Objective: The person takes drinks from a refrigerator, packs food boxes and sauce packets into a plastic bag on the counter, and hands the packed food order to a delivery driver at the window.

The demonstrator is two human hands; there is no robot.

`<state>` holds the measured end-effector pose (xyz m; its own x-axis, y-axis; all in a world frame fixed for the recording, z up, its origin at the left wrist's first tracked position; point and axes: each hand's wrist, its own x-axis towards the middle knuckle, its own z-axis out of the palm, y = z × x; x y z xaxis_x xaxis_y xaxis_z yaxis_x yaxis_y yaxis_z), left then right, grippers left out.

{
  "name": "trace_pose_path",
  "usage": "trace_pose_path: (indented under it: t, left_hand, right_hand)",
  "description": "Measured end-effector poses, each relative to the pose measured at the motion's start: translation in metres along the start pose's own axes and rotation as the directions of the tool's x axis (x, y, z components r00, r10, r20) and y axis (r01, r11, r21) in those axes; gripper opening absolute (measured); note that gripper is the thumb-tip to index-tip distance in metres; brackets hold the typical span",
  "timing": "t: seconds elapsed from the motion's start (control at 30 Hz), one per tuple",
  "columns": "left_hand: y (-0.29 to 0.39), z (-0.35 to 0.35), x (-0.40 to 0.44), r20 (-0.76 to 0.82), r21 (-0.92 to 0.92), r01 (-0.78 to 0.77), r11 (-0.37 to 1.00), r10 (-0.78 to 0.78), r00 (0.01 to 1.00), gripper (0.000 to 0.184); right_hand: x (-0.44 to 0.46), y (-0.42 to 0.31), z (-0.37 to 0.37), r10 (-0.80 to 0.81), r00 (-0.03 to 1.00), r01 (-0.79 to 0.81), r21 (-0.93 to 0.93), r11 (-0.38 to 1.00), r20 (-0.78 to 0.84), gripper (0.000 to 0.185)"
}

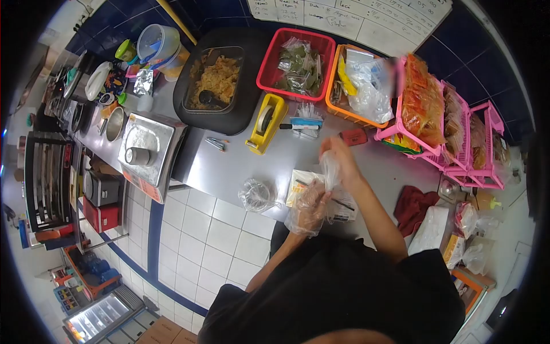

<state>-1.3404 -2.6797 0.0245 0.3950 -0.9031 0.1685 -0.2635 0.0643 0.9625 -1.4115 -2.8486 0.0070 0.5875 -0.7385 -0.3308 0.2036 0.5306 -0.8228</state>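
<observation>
My left hand [307,207] is covered by thin clear plastic that looks like a disposable glove. Its fingers are bunched close together over papers on the steel table, and what lies in them is hidden. Just above it, my right hand [342,156] is closed around a piece of clear plastic [330,171], which hangs down toward the left hand. I cannot tell whether the two pieces of plastic are joined. Under the hands lie printed papers [299,182] with a dark pen-like stick. Left of them, a crumpled clear plastic bag [256,195] rests at the table's edge.
Behind stand a yellow tape dispenser [267,124], a red basket [265,77] of small bags, an orange basket [358,119] and pink racks [421,143] of packed food. A food tray [215,80] and scale [150,150] are leftward. A dark red cloth [415,209] lies right.
</observation>
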Motion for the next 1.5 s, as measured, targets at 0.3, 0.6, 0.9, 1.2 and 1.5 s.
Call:
trace_pose_path:
  t: [0.3, 0.6, 0.9, 1.2, 1.5]
  left_hand:
    - [-0.007, -0.015, 0.003, 0.106, -0.122, 0.007, 0.993, 0.006, 0.994, 0.016]
    - [-0.009, -0.02, 0.004, 0.103, -0.147, -0.032, 0.989, 0.047, 0.994, 0.011]
    - [-0.014, -0.02, 0.002, 0.159, -0.14, -0.027, 0.99, 0.049, 0.986, 0.017]
    - [-0.015, -0.011, -0.006, -0.043, -0.116, -0.084, 0.99, 0.079, 0.996, 0.021]
    - [0.006, -0.005, -0.004, -0.074, 0.218, -0.21, 0.953, 0.231, 0.97, 0.017]
  right_hand:
    - [0.141, -0.003, -0.001, -0.536, 0.837, 0.178, -0.981, 0.079, 0.109, 0.024]
    - [0.139, 0.002, 0.001, -0.611, 0.783, 0.243, -0.962, 0.121, 0.121, 0.022]
    - [0.124, -0.007, 0.013, -0.604, 0.797, 0.19, -0.955, 0.229, 0.014, 0.014]
    - [-0.037, -0.035, -0.017, -0.354, 0.867, 0.221, -0.367, 0.904, -0.351, 0.013]
    - [-0.125, 0.012, -0.009, 0.146, 0.955, -0.121, 0.111, 0.986, -0.259, 0.012]
